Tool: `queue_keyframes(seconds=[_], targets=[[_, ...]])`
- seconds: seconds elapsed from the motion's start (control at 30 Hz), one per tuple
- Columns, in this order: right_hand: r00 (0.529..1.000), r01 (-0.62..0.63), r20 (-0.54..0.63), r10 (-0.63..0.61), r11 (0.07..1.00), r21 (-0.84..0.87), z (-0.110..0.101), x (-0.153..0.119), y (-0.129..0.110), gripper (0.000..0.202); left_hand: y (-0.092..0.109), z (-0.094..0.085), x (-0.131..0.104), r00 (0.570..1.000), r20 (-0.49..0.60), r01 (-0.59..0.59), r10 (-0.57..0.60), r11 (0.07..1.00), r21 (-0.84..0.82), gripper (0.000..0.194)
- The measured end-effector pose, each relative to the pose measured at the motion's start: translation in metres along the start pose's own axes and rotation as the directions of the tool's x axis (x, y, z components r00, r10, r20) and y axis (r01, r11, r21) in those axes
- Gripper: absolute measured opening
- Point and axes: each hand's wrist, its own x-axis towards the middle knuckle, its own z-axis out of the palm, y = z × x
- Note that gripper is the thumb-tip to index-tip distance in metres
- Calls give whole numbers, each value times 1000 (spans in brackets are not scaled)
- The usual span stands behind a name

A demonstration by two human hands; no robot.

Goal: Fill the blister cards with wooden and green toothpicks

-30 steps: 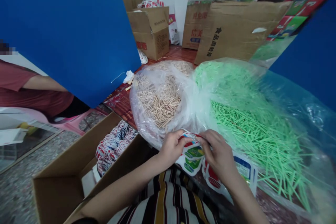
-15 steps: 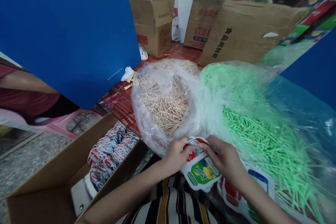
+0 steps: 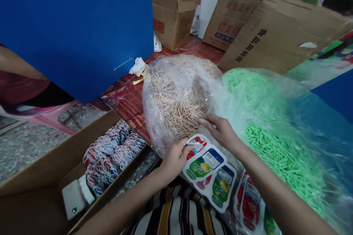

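My left hand point(image 3: 175, 161) pinches the upper edge of a flat bottle-shaped printed packet point(image 3: 205, 163) with red, green and white soda labels. More such packets point(image 3: 223, 187) overlap beneath it above my lap. My right hand point(image 3: 220, 130) is at the near edge of a clear plastic bag point(image 3: 154, 125) full of short beige sticks point(image 3: 183, 114). Its fingertips touch the sticks and are drawn together; whether a stick is between them, I cannot make out. Under my right forearm lie further red packets point(image 3: 250, 205).
Right of the beige sticks, a plastic bag holds thin green sticks point(image 3: 270, 154). A cardboard box point(image 3: 35, 165) at the left contains bundled packets point(image 3: 110, 158) and a pale phone-like slab point(image 3: 74, 198). Blue panels point(image 3: 74, 25) and cartons point(image 3: 176, 14) stand behind; another person's arm point(image 3: 19, 66) shows at left.
My right hand has left the packet and moved up and left to the beige sticks. My left hand keeps the packet, now fanned out with others. The view has shifted slightly.
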Motion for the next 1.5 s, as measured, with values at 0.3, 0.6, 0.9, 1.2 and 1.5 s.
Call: queue_keyframes(seconds=[0.3, 0.6, 0.9, 1.2, 1.5], targets=[[952, -131, 138, 272, 774, -619, 45, 82, 26, 27, -1, -3, -8, 999, -45, 31, -27, 995, 99, 17], [943, 32, 298, 151, 848, -530, 42, 83, 38, 19, -11, -10, -9, 992, -49, 108, -119, 977, -182, 19], [992, -1, 123, 34, 965, -261, 33, 56, 43, 19, -10, -17, -12, 958, -40, 241, -284, 870, -430, 22], [999, -51, 10, 51, 996, 78, 44, 49, 46, 25, -5, -7, -12, 948, 1, 275, -318, 817, -507, 21], [981, -160, 13, 194, 770, 617, 49, 50, 49, 38, 3, -15, -10, 942, -56, 256, -330, 817, -517, 23]])
